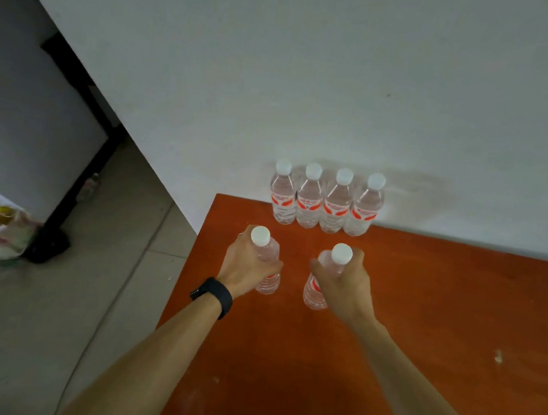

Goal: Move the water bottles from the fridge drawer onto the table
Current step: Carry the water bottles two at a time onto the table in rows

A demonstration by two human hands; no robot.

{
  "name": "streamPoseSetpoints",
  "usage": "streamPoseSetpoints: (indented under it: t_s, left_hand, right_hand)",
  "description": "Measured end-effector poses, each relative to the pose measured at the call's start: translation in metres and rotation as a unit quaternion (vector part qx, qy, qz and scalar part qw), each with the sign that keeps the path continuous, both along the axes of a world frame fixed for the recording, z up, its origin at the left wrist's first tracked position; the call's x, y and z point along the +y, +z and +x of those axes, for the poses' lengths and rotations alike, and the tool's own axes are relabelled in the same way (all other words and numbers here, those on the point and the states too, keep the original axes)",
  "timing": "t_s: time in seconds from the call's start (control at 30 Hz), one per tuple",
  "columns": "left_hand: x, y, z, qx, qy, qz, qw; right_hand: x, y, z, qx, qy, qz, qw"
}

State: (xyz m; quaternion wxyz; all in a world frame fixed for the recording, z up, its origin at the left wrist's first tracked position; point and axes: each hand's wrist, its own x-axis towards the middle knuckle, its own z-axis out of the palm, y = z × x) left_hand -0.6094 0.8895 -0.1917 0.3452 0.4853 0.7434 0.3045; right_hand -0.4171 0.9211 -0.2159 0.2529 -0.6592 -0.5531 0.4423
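We grip clear white-capped plastic left bottle (pixel 268 252) in left hand (pixel 246 266), right bottle (pixel 313 295) in right hand (pixel 346 285) | four-bottle row (pixel 336 204) behind | red labels unreadable

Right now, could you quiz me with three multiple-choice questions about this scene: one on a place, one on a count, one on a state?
1. Where does the row of water bottles stand? A) on the floor B) at the far edge of the orange table, by the white wall C) inside a drawer
2. How many bottles form that row? A) two B) four C) six
3. What is the left hand doing? A) lying flat B) pointing C) gripping a capped bottle
Answers: 1 B, their bases sit on the tabletop beside the wall; 2 B, four white caps side by side; 3 C, its fingers curl round the bottle's body.
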Motion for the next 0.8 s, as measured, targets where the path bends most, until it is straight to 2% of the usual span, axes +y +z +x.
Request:
streamPoseSetpoints:
  t_s: [0.23, 0.33, 0.43, 0.6, 0.7, 0.8]
  left_hand:
    - [0.059, -0.020, -0.016, -0.017, 0.023, 0.066, 0.997]
    - [0.074, -0.031, -0.019, -0.021, 0.000, 0.079, 0.997]
    - [0.083, -0.043, -0.022, 0.015, -0.041, 0.090, 0.995]
    - [0.090, -0.054, -0.032, -0.024, -0.096, 0.061, 0.993]
    - [0.090, -0.061, -0.040, -0.063, -0.065, 0.058, 0.994]
    - [0.081, -0.075, -0.048, -0.066, -0.053, 0.031, 0.996]
  right_hand:
    - [0.061, -0.008, -0.035, 0.024, 0.021, 0.064, 0.997]
    - [0.075, -0.014, -0.042, 0.027, 0.033, 0.090, 0.995]
    - [0.080, -0.020, -0.045, 0.016, 0.058, 0.097, 0.993]
    - [0.083, -0.019, -0.041, 0.024, 0.031, 0.109, 0.993]
    - [0.078, -0.025, -0.035, 0.030, 0.009, 0.099, 0.995]
    - [0.067, -0.042, -0.026, 0.058, 0.009, 0.067, 0.996]
